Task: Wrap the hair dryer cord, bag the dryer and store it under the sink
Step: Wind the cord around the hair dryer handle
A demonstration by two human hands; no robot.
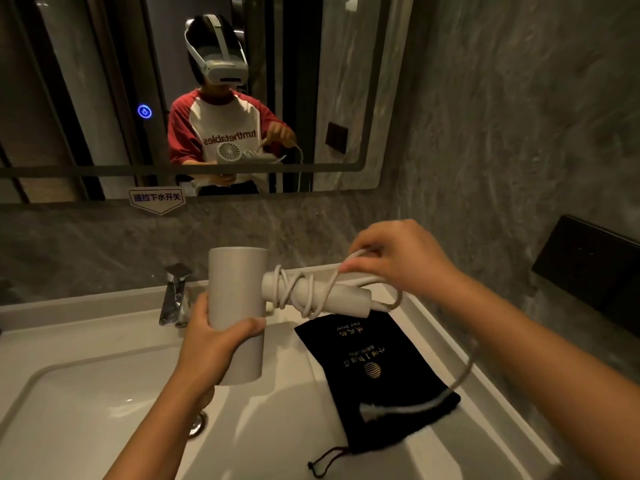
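Cord partly wound on dryer handle, above sink.
Left hand clenched round hair dryer barrel; right hand pinches cord loop over handle; plug hangs below, over black bag.

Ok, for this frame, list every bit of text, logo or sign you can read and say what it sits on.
"提拉下水开关": sticker below the mirror.
"turnthetables": shirt in the mirror, reflected so the letters run backwards.
"Hair Dryer": black bag on the counter, gold print, upside down to the camera.
Other gold lines and round emblem on the bag: too blurred to read.
Blue glowing icon on the mirror: a symbol, no words.
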